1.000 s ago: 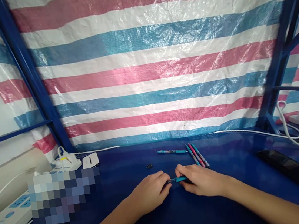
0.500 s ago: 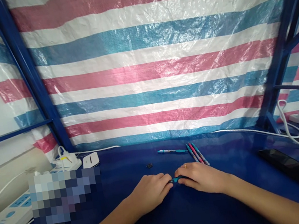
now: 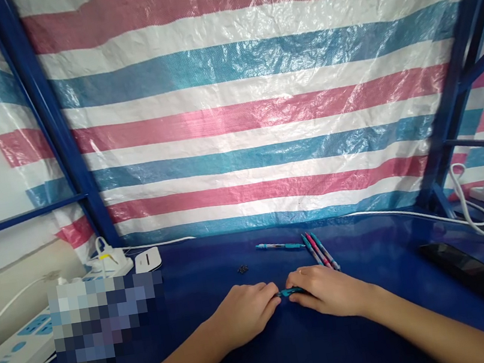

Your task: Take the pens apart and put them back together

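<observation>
Teal pen (image 3: pixel 291 292) held low at centre

The right hand (image 3: pixel 329 293) is grasping the pen's barrel with curled fingers. The left hand (image 3: pixel 244 314) is curving inward, its fingertips meeting the pen's left end, though I cannot tell whether it is gripping. Both are working just above the blue worktop (image 3: pixel 294 349). Up the frame, three slim pens (image 3: pixel 320 251) are lying side by side, with a fourth pen (image 3: pixel 279 247) and small dark bits (image 3: pixel 242 269) to their left. A white power strip (image 3: pixel 17 351) is sitting at lower left, partly behind a blurred patch, and a flat black slab (image 3: pixel 479 279) is lying at right.
</observation>
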A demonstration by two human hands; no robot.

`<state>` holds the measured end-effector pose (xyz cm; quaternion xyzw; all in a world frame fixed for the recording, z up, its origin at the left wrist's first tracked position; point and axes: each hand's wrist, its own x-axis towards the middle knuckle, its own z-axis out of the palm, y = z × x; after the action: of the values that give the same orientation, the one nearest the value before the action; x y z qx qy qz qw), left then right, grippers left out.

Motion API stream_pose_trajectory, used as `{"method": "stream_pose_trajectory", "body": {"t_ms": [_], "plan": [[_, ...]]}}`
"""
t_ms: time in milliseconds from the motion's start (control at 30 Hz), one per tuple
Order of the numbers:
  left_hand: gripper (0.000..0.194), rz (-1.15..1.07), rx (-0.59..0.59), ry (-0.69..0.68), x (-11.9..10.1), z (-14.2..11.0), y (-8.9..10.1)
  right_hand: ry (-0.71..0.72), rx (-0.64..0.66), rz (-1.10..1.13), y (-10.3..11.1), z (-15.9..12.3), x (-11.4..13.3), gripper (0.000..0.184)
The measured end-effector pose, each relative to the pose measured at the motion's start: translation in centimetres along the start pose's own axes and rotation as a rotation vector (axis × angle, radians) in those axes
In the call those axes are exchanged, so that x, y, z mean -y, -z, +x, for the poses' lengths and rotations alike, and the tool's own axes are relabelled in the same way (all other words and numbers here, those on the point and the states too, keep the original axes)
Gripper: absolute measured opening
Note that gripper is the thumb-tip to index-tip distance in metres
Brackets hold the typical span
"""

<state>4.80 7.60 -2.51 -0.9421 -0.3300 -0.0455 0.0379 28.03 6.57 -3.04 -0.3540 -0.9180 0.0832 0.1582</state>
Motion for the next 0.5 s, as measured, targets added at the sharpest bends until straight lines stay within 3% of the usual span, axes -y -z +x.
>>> {"method": "stream_pose_trajectory", "body": {"t_ms": [267,400,500], "plan": [[0.017,0.003,-0.002,0.002,0.21,0.02,-0.20,-0.025,0.001,0.009,-0.07,-0.04,0.10,0.021],[0.017,-0.002,-0.003,0.007,0.17,0.09,-0.17,-0.016,0.005,-0.009,0.04,-0.07,0.17,0.009],[0.017,0.003,-0.002,0.005,0.15,0.06,-0.13,-0.009,0.002,-0.015,0.04,-0.04,0.07,0.013]]}}
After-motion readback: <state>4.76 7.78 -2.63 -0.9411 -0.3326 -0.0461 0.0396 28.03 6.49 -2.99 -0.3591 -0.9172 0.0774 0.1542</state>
